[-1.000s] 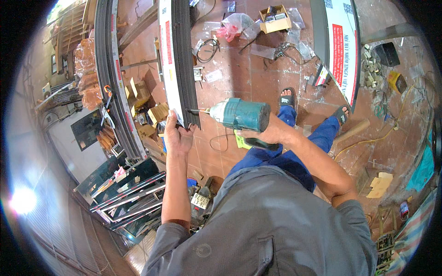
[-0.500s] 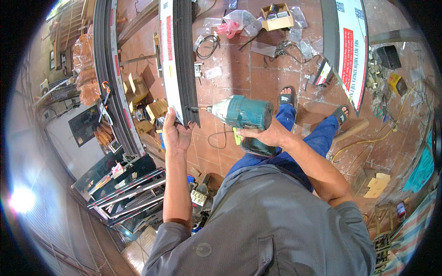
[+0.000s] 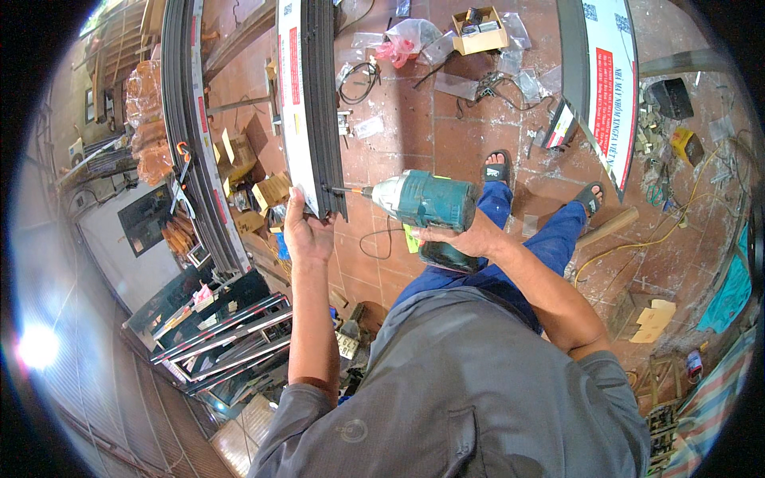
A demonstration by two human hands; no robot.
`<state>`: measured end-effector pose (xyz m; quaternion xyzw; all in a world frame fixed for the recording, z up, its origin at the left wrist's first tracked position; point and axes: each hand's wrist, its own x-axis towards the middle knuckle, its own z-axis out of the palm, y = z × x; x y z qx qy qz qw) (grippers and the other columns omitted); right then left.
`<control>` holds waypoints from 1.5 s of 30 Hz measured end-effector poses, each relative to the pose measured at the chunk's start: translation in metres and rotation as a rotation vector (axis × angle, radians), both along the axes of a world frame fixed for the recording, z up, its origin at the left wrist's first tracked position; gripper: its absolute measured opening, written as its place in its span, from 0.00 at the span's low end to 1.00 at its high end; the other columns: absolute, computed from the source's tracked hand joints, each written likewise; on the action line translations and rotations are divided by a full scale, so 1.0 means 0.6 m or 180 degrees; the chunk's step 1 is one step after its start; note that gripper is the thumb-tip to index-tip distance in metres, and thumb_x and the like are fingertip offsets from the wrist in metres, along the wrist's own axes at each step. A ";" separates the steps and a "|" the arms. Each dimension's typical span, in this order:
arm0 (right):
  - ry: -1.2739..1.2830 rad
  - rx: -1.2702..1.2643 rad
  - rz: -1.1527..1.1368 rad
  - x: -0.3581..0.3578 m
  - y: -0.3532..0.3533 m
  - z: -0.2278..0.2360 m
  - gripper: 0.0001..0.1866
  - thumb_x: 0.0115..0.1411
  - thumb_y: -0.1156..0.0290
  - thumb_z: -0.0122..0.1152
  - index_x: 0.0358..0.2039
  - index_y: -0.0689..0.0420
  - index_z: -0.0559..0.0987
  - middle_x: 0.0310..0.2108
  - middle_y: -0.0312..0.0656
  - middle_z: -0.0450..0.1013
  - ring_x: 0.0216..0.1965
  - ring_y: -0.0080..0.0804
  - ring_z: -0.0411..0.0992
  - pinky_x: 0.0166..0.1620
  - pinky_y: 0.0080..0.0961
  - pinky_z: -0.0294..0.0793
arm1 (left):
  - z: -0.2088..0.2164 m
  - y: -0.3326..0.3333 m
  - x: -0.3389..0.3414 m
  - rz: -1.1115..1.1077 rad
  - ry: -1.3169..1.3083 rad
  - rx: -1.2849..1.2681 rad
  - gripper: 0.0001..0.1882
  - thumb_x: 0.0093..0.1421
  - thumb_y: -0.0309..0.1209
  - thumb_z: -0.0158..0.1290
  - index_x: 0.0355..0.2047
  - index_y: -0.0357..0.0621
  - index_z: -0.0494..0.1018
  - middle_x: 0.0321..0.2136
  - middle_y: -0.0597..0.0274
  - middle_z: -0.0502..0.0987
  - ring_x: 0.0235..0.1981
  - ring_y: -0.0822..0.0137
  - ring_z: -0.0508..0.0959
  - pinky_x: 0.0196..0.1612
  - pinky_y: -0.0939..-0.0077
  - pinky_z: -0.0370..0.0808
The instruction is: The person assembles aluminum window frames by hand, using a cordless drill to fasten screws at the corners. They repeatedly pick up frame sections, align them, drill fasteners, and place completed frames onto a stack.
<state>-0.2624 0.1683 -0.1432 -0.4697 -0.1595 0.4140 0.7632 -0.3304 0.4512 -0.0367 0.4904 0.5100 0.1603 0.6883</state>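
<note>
My right hand is wrapped round the handle of a teal cordless drill driver, held level and pointing left. Its long bit reaches the dark side of a white-and-black aluminium profile, close to the profile's near end; whether the tip has gone in is too small to tell. At that same end my left hand grips the profile from below, thumb up along its left side and fingers curled under the edge.
Left of the profile runs a second long dark profile with a clamp on it. A wide labelled panel stands at the right. On the tiled floor lie an open carton, plastic bags, a coiled black cable and a yellow cord.
The drill driver has shifted slightly right along with my right hand. The fingers of my left hand are curled more under the profile's end.
</note>
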 end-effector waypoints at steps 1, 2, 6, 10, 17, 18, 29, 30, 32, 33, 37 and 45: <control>0.0007 -0.0003 0.0007 0.003 -0.002 0.004 0.25 0.59 0.63 0.76 0.54 0.58 0.79 0.46 0.44 0.80 0.47 0.36 0.77 0.54 0.36 0.76 | -0.003 -0.002 -0.003 0.0069 -0.0047 -0.0007 0.16 0.72 0.41 0.55 0.55 0.52 0.74 0.48 0.64 0.81 0.46 0.62 0.82 0.48 0.57 0.78; 0.0236 -0.0082 0.0194 0.007 -0.004 0.009 0.26 0.59 0.62 0.76 0.54 0.58 0.79 0.47 0.45 0.80 0.48 0.38 0.77 0.55 0.37 0.75 | -0.005 -0.004 -0.003 0.0132 -0.0095 -0.0017 0.16 0.73 0.42 0.54 0.55 0.51 0.73 0.48 0.65 0.81 0.45 0.62 0.82 0.47 0.57 0.78; 0.0181 -0.0187 0.0254 -0.003 -0.014 0.000 0.26 0.59 0.61 0.75 0.55 0.59 0.79 0.48 0.47 0.80 0.49 0.43 0.76 0.57 0.39 0.74 | -0.008 -0.004 0.000 -0.0003 -0.0246 0.0179 0.15 0.75 0.42 0.49 0.54 0.48 0.73 0.46 0.65 0.81 0.44 0.63 0.82 0.47 0.55 0.78; -0.0461 -0.0248 0.0085 -0.011 -0.029 -0.006 0.27 0.59 0.60 0.75 0.55 0.58 0.79 0.50 0.48 0.79 0.50 0.45 0.76 0.58 0.39 0.73 | -0.011 0.008 -0.016 -0.0209 -0.0124 0.0471 0.14 0.75 0.38 0.46 0.53 0.44 0.73 0.46 0.63 0.81 0.44 0.63 0.83 0.46 0.55 0.81; -0.0243 -0.0422 0.0433 -0.010 -0.059 -0.014 0.31 0.56 0.58 0.78 0.56 0.58 0.78 0.50 0.47 0.79 0.51 0.41 0.77 0.58 0.37 0.75 | -0.014 -0.020 -0.007 0.0037 -0.0328 0.0541 0.13 0.74 0.35 0.43 0.48 0.41 0.74 0.42 0.64 0.80 0.41 0.66 0.82 0.43 0.64 0.81; -0.0205 -0.0387 0.0449 -0.011 -0.063 -0.017 0.31 0.55 0.58 0.78 0.56 0.57 0.78 0.50 0.47 0.80 0.51 0.41 0.77 0.57 0.37 0.75 | -0.013 -0.026 0.002 0.0103 -0.0310 0.0561 0.13 0.74 0.35 0.43 0.46 0.41 0.74 0.40 0.65 0.80 0.39 0.67 0.82 0.42 0.67 0.80; -0.2269 -0.0516 -0.0629 -0.029 -0.120 -0.081 0.18 0.60 0.57 0.74 0.48 0.51 0.85 0.42 0.43 0.83 0.44 0.46 0.80 0.49 0.38 0.79 | -0.079 -0.008 -0.132 0.0227 -0.0227 -0.0017 0.10 0.68 0.40 0.50 0.33 0.50 0.73 0.31 0.64 0.79 0.28 0.64 0.79 0.31 0.65 0.78; -0.1748 -0.0729 -0.0132 -0.032 -0.139 -0.097 0.22 0.57 0.59 0.76 0.50 0.53 0.84 0.42 0.44 0.83 0.43 0.43 0.81 0.49 0.36 0.78 | -0.095 -0.017 -0.167 0.0144 0.0039 -0.0305 0.10 0.68 0.40 0.50 0.33 0.50 0.73 0.31 0.64 0.79 0.28 0.65 0.80 0.31 0.66 0.78; -0.0271 -0.0509 -0.0352 -0.055 -0.174 -0.143 0.24 0.56 0.63 0.76 0.51 0.58 0.82 0.41 0.44 0.82 0.44 0.36 0.80 0.50 0.33 0.78 | -0.115 -0.051 -0.208 -0.0365 0.0599 -0.0678 0.10 0.69 0.39 0.50 0.37 0.46 0.75 0.32 0.64 0.79 0.30 0.67 0.79 0.33 0.68 0.78; -0.0278 -0.0662 -0.0405 -0.048 -0.195 -0.140 0.24 0.56 0.65 0.75 0.52 0.59 0.81 0.42 0.44 0.82 0.44 0.34 0.80 0.50 0.32 0.77 | -0.121 -0.077 -0.206 -0.0772 0.0905 -0.0766 0.12 0.70 0.38 0.51 0.42 0.43 0.77 0.32 0.64 0.79 0.31 0.69 0.79 0.34 0.70 0.77; -0.0491 -0.1181 -0.0594 -0.045 -0.306 -0.110 0.22 0.56 0.67 0.71 0.52 0.58 0.80 0.41 0.46 0.82 0.42 0.40 0.79 0.50 0.35 0.77 | -0.177 -0.211 -0.118 -0.2180 0.1314 -0.0611 0.18 0.72 0.32 0.50 0.57 0.34 0.74 0.30 0.66 0.76 0.29 0.71 0.76 0.31 0.74 0.75; -0.0541 -0.1478 -0.1030 -0.104 -0.515 -0.081 0.30 0.54 0.65 0.71 0.58 0.56 0.79 0.50 0.48 0.81 0.50 0.47 0.80 0.55 0.35 0.76 | -0.226 -0.484 0.123 -0.2951 0.0173 -0.2164 0.21 0.69 0.36 0.58 0.56 0.34 0.71 0.25 0.68 0.70 0.26 0.73 0.71 0.31 0.78 0.71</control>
